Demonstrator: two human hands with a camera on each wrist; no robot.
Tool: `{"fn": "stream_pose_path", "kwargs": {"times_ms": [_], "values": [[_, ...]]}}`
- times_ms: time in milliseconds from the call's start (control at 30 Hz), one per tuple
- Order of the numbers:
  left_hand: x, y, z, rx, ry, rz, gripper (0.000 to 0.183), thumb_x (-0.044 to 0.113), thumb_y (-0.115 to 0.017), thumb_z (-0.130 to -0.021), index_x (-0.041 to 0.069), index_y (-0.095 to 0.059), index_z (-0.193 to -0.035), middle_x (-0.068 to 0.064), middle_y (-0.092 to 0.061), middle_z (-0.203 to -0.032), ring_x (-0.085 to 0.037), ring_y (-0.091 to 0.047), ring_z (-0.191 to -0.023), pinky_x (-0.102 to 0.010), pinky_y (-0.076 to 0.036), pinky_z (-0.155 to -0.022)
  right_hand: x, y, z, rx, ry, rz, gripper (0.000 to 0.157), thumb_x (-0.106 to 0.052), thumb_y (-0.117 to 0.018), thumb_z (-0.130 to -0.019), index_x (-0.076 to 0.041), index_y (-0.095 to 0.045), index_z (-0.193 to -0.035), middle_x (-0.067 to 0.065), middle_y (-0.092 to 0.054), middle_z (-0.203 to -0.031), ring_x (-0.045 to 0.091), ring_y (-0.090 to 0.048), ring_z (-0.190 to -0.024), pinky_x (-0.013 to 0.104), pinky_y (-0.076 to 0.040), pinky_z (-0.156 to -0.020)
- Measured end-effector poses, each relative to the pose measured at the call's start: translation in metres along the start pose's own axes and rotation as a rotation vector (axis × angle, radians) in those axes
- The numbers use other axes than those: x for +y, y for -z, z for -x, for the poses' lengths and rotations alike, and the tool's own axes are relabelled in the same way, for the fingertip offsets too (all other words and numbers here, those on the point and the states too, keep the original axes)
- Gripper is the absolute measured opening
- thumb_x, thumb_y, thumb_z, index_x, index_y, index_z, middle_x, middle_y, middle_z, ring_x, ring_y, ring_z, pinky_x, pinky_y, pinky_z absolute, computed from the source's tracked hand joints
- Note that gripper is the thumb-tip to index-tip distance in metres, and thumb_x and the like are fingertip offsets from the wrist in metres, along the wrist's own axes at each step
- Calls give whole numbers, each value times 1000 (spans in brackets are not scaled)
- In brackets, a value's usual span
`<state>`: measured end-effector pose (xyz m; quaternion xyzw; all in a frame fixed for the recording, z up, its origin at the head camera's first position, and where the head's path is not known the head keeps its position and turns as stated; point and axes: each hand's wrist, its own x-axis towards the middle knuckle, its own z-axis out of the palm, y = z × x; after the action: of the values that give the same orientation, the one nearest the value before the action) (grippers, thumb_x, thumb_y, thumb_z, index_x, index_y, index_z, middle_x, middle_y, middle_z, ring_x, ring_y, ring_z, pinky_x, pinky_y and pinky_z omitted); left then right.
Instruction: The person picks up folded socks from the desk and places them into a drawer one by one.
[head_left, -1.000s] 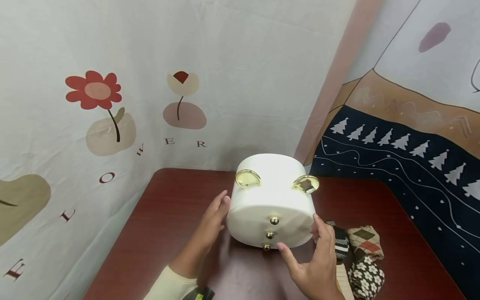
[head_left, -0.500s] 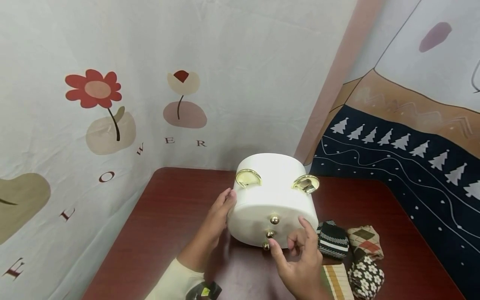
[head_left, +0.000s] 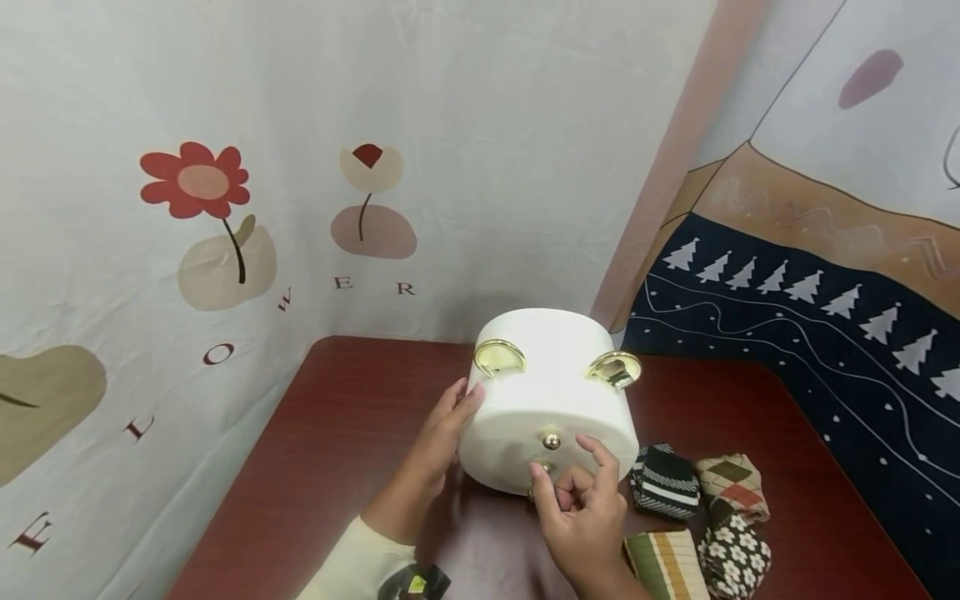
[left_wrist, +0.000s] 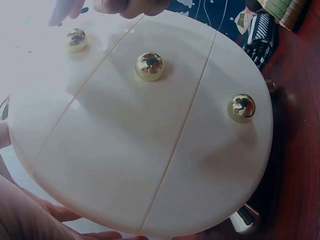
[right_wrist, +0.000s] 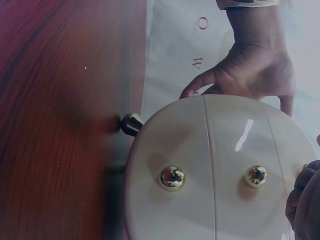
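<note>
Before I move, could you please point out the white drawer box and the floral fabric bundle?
White drawer box (left_wrist: pixel 135 122), left wrist view: middle drawer's front.
Floral fabric bundle (head_left: pixel 735 557), head view: upper side.

I'm indoors, in what looks like a homely corner, though which room I can't tell! Straight ahead, a creased white wall hanging (head_left: pixel 487 167), a bold red flower (head_left: pixel 202 180) on the left, printed letters (head_left: pixel 342 283) spelling FLOWER beneath. Swing right, and there's a navy panel (head_left: pixel 750 333) with white pine trees (head_left: pixel 772 277) marching across! Below me, a red-brown wood-grain tabletop (head_left: pixel 360 400) carrying household stuff: a small white drawer chest (head_left: pixel 547 333), gold knobs (head_left: pixel 551 440) gleaming, patterned cloth bundles (head_left: pixel 666 483) alongside.
</note>
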<state>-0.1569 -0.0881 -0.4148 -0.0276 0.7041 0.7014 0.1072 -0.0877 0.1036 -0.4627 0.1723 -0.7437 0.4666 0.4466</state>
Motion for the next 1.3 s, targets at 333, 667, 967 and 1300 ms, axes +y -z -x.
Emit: {"fn": "stream_pose_path", "kwargs": {"times_ms": [333, 667, 967, 1300], "values": [[1, -4, 1, 7, -33, 32, 84, 49, -55, -109, 6, -23, -173, -25, -32, -176, -42, -46, -151, -55, -47, -115, 0, -8, -1, 33, -31, 35, 59, 8, -86, -78, 13, -58, -130, -11, -46, -52, -6, -37, -45, 7, -32, -46], [1, -6, 2, 19, -62, 26, 84, 47, -58, -107, 4, -26, -172, -24, -40, -171, -40, -46, -151, -58, -39, -123, 2, -15, -2, 27, -33, 47, 49, 15, -83, -79, 10, -61, -123, -13, -45, -50, -10, -34, -47, 8, -29, -42], [2, -6, 3, 27, -52, 18, 85, 48, -59, -107, 4, -27, -172, -23, -41, -170, -39, -47, -149, -57, -39, -123, 1, -17, -3, 41, -59, 51, 43, 17, -80, -83, 8, -62, -120, -10, -50, -48, -10, -35, -47, 9, -29, -41], [3, -6, 3, 42, -39, -3, 85, 50, -59, -107, 4, -29, -171, -24, -41, -171, -41, -46, -151, -61, -37, -125, 1, -17, 0, 35, -8, 22, 39, 16, -77, -84, 11, -60, -119, -8, -56, -51, -4, -39, -45, 8, -31, -43]]}}
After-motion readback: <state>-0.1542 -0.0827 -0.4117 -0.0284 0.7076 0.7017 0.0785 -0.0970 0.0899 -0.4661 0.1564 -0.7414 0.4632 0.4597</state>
